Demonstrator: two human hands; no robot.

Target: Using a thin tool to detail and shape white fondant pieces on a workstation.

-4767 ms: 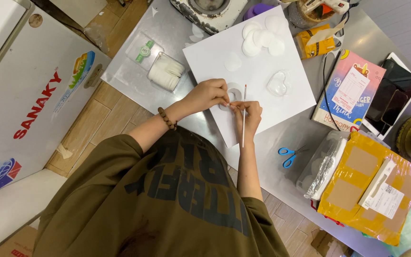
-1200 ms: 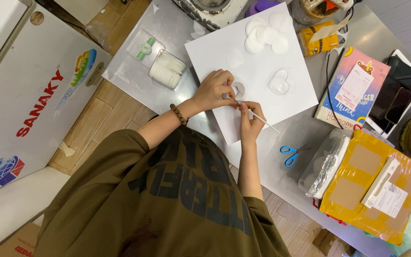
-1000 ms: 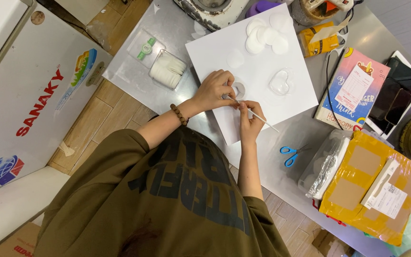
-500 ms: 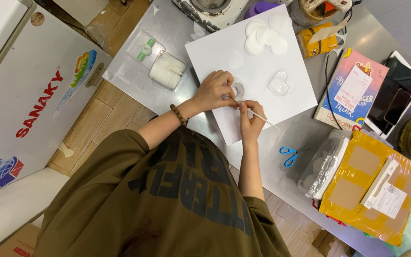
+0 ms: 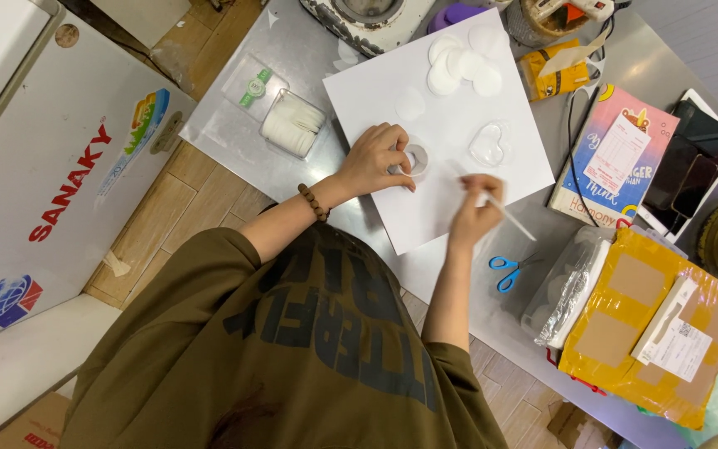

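My left hand, with a bead bracelet at the wrist, presses down on a small white ring-shaped piece that lies on a white sheet. My right hand hovers just right of it, blurred, pinching a thin white stick that points down to the right. A clear heart-shaped mould lies on the sheet above my right hand. Several white round pads sit at the sheet's far edge, and a single one lies nearer.
On the metal table are a clear box of white pads, blue scissors, a foil bag, a yellow parcel, a colourful book and a tablet. A white chest freezer stands to the left.
My right hand has moved a little to the right, away from the ring piece, taking the stick with it. My left hand has stayed on the ring.
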